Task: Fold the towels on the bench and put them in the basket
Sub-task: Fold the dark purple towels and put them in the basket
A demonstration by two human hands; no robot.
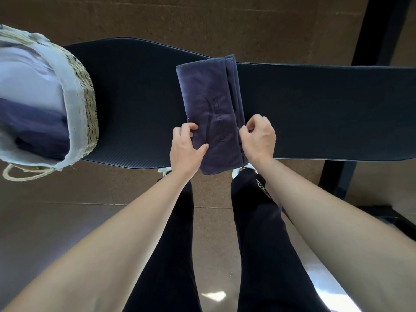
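A dark purple-grey towel (209, 102), folded into a long narrow strip with embossed lettering, lies across the black padded bench (135, 104). Its near end hangs a little over the bench's front edge. My left hand (185, 146) grips the towel's near left edge, thumb on top and fingers curled round it. My right hand (258, 138) pinches the layered right edge near the same end. A woven basket (86, 102) with a pale cloth liner stands on the bench's left end, and folded dark cloth (38, 134) lies inside it.
Brown floor lies beyond and in front of the bench. A black post (380, 30) rises at the far right, with a dark frame leg (337, 176) below the bench's right part. My legs in dark trousers stand close to the bench's front edge.
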